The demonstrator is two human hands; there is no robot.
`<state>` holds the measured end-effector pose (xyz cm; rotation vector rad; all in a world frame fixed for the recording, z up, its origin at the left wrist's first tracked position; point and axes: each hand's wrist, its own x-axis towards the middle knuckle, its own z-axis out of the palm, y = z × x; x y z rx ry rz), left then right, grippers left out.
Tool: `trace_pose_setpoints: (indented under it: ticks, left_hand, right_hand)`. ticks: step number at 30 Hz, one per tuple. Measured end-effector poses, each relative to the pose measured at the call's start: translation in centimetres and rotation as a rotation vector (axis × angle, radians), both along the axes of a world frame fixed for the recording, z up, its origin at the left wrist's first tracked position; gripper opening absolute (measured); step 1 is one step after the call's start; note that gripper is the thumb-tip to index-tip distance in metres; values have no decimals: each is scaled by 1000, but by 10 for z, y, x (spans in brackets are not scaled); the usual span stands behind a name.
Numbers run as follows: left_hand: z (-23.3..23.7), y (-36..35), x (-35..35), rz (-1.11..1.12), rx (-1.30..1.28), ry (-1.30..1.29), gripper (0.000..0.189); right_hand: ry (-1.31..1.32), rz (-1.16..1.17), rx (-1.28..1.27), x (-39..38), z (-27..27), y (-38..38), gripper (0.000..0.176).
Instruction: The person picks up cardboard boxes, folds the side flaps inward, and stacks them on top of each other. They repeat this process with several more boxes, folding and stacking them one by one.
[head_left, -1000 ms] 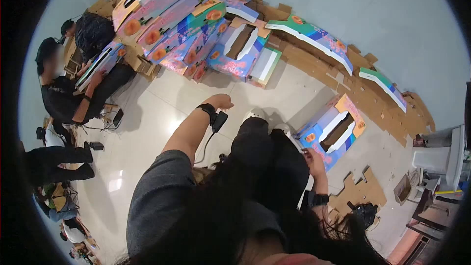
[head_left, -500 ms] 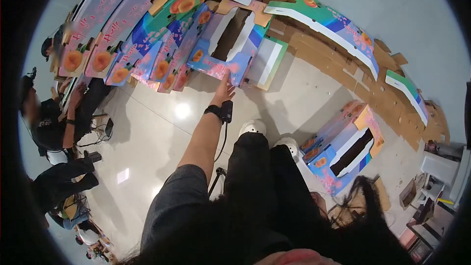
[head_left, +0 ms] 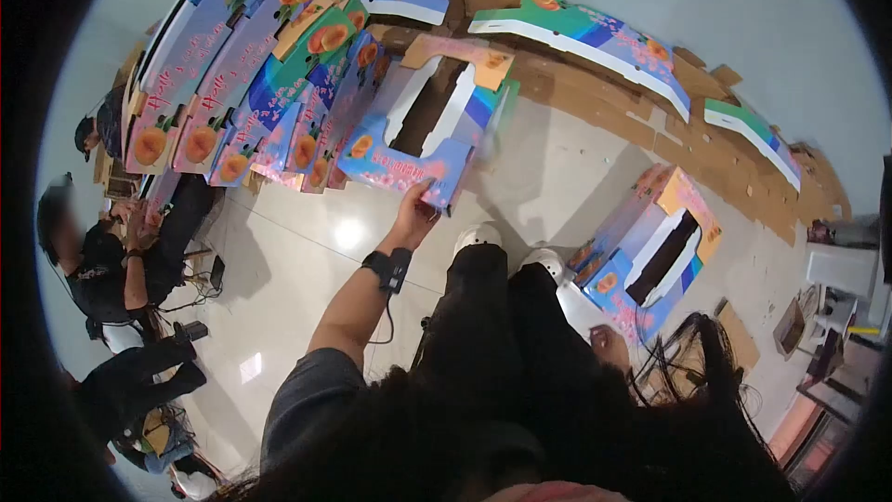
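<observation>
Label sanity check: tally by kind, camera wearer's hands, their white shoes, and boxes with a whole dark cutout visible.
Hands: 2 (left hand, right hand)
White shoes: 2 (left shoe, right shoe)
Cutout boxes: 2 (held box, floor box)
Total: 6

1. The left hand (head_left: 415, 216) is gripping the near corner of the front carton (head_left: 383, 165), a printed box with a cut-out top.
2. The right hand (head_left: 609, 346) is hanging near the second carton (head_left: 609, 281), which is standing on the floor (head_left: 288, 265).
3. Printed cartons (head_left: 200, 84) are standing packed together on the left.
4. Brown cardboard (head_left: 595, 112) is lying along the wall (head_left: 743, 0).
5. Another person (head_left: 102, 265) is sitting at far left.
</observation>
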<state>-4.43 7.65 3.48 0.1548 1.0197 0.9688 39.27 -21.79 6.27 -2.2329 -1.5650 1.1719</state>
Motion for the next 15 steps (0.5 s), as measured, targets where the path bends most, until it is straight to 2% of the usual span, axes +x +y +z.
trace_pose_setpoints:
  ticks: [3,5,7,8,11,13,15]
  left_hand:
    - [37,-25,-6,-16,2,-159,29]
    - [85,-42,-5,10,-50,-195,39]
    - [137,-53,-2,-9,-107,-281,45]
    - [137,-55,-9,6,-151,-277,57]
    - [191,-69,-10,-34,-375,-327,63]
    - [235,-86,2,-56,-386,-317,68]
    - [264,-103,9,-114,-354,-312,68]
  right_hand:
    - [37,9,69,-6,13,29,22]
    - [78,-26,127,-24,47,48,21]
    - [114,-26,238,-21,20,44,20]
    - [124,-36,243,-27,33,45,19]
    - [133,-17,315,-40,77,71,23]
    - [434,-133,333,-48,109,92,30]
    - [545,-144,279,-63,151,110,42]
